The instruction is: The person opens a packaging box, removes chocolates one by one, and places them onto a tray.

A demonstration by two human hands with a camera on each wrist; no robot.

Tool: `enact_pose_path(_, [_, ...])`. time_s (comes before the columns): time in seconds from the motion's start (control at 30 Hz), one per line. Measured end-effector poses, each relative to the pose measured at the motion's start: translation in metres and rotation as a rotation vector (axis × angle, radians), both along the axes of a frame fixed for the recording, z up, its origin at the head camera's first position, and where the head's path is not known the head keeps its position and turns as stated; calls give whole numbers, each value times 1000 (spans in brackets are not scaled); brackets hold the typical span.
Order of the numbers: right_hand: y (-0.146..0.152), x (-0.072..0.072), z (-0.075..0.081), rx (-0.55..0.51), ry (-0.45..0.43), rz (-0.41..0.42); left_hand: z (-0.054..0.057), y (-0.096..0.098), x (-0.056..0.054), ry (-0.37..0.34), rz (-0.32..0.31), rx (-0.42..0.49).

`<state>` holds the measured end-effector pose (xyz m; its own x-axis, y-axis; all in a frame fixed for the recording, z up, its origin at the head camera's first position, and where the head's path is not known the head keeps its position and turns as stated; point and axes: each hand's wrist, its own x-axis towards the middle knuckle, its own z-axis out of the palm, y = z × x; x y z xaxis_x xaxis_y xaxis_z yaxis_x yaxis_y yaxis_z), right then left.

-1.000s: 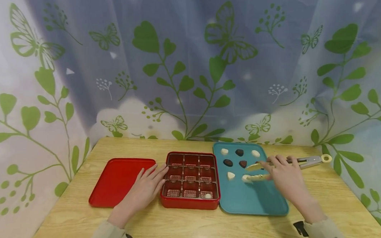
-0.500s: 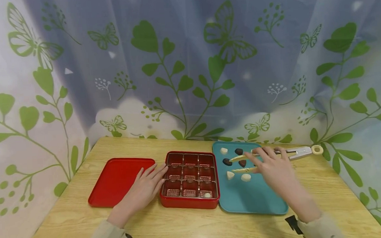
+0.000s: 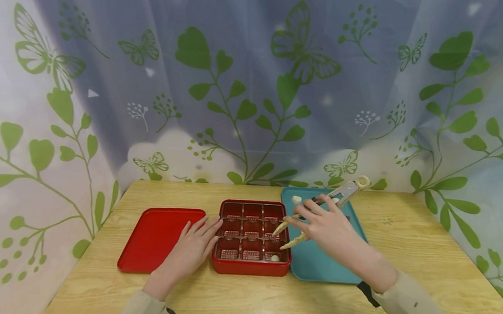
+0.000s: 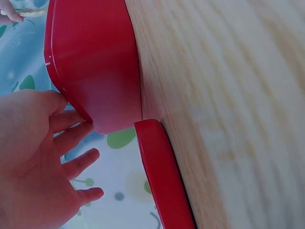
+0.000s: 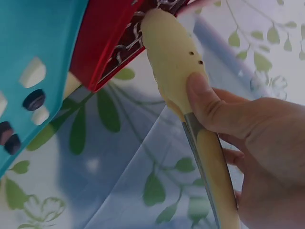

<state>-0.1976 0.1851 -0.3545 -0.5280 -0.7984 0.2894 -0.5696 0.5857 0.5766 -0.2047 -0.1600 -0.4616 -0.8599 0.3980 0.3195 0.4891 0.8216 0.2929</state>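
My right hand (image 3: 329,224) holds yellow-tipped metal tongs (image 3: 347,191), their tips spread apart over the right edge of a red box (image 3: 250,268). In the right wrist view, the thumb presses on the tongs' yellow head (image 5: 171,52). The box has a clear divided insert, and a small white piece (image 3: 274,258) lies in its front-right compartment. On the left, my left hand (image 3: 192,243) has straight fingers and touches the box's left side. A blue tray (image 3: 321,267) stands beside the box with several white and dark chocolate-like pieces, partly hidden by my right hand.
A flat red lid (image 3: 159,237) lies left of the box, partly behind my left hand. The wooden table (image 3: 409,243) ends at a curtain (image 3: 249,105) printed with leaves and butterflies.
My right hand has carried the tongs leftward from the tray's pieces to the box's right edge, and the tongs' handle end has swung toward the back. The left hand has stayed put.
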Motion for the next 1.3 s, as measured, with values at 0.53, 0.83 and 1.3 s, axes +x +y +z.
enact_pose_path(0.53, [-64, -3, 4, 251, -22, 33, 0, -1, 1, -7, 6, -3])
enact_pose_path(0.83, [-79, 2, -8, 339, 3, -50, 1, 0, 1, -8, -3, -2])
enact_pose_path(1.3, [-26, 0, -1, 7, -110, -26, 1, 1, 1, 2, 3, -9])
